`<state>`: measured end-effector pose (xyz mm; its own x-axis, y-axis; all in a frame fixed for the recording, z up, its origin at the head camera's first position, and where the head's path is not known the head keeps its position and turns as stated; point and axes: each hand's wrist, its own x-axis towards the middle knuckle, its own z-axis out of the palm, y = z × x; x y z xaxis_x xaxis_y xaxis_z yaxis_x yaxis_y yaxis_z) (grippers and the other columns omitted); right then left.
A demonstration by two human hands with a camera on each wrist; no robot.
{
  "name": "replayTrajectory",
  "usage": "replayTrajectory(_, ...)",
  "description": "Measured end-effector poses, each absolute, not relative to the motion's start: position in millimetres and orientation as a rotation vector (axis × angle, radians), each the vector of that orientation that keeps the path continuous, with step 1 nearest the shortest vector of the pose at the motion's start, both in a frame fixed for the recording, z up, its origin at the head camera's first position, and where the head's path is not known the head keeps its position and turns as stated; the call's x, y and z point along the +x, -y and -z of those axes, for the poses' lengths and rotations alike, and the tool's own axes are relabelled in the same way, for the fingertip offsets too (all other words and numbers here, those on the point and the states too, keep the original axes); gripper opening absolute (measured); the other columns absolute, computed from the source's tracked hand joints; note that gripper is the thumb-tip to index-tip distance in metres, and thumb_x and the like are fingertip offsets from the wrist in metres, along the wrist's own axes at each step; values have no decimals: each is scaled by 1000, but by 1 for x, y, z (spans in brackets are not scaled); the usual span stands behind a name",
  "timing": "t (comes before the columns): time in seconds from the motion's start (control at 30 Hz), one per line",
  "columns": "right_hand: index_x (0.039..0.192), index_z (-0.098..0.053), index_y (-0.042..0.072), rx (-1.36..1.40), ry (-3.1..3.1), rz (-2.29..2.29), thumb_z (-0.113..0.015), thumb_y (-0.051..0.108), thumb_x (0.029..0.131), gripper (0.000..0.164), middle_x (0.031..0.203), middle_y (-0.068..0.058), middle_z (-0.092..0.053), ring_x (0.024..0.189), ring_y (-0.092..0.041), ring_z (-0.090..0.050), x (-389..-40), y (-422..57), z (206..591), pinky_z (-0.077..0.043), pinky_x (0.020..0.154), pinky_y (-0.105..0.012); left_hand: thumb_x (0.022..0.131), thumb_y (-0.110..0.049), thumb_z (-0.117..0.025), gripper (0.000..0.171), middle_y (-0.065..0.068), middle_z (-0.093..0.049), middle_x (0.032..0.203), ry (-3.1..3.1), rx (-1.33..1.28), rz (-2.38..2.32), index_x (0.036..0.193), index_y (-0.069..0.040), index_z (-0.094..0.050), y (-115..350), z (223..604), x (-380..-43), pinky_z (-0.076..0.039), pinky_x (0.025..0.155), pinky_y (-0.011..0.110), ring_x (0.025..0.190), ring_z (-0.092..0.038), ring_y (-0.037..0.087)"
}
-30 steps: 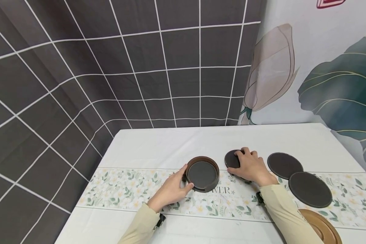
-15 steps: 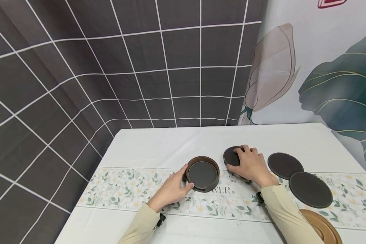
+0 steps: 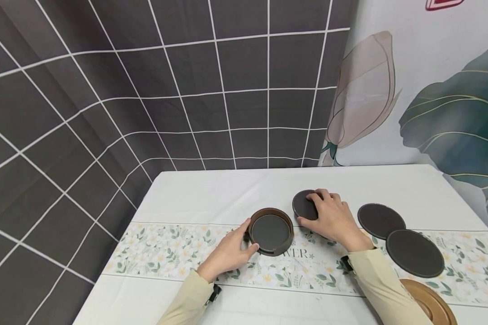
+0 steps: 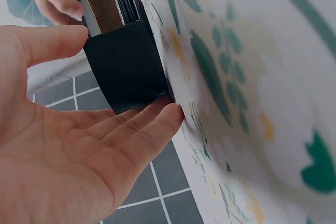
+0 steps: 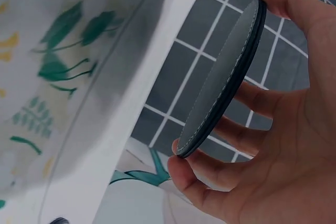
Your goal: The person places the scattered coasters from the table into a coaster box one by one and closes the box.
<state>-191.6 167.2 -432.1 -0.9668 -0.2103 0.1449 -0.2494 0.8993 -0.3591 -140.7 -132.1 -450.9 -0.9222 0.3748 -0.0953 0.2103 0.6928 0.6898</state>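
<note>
A round dark coaster holder with a brown inner wall stands mid-table. In the left wrist view, stacked edges of coasters show through the slot in its side. My left hand holds the holder between thumb and fingers at its left and near side. To its right, my right hand grips a round dark coaster by its rim. The right wrist view shows this stitched coaster raised off the table, thumb at one edge and fingertips at the other; its edge looks layered, like two together.
Two more dark coasters lie overlapping on the right side of the table. A brown round lid-like piece lies at the front right, partly under the right sleeve. A dark grid curtain hangs behind the table.
My right hand has lifted slightly and moved left and away from me with the coaster, nearer the holder. My left hand and the holder have stayed in place.
</note>
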Motion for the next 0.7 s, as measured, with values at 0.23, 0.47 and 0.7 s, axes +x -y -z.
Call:
replayTrajectory(0.23, 141, -58, 4, 392, 2943, -583, -75, 50, 85, 74, 148, -24, -45, 130, -53, -44, -186, -160, 419, -41, 98, -71, 101, -29, -63, 75, 21, -43, 158, -2673, 463, -1048, 162, -5, -27, 132, 452, -141, -38, 114, 64, 144, -41, 46)
replayTrajectory(0.47, 140, -60, 6, 434, 2915, -587, -77, 51, 85, 73, 150, -24, -45, 131, -53, -44, -182, -153, 413, -43, 95, -68, 101, -28, -63, 75, 20, -42, 158, -2677, 460, -1043, 162, -5, -27, 132, 452, -142, -37, 115, 63, 145, -40, 45)
replayTrajectory(0.7, 138, -61, 7, 490, 2870, -600, -77, 53, 84, 73, 147, -20, -48, 129, -50, -47, -177, -143, 409, -45, 95, -65, 101, -29, -62, 75, 20, -42, 159, -2673, 454, -1033, 162, -6, -26, 132, 452, -142, -38, 115, 62, 145, -41, 44)
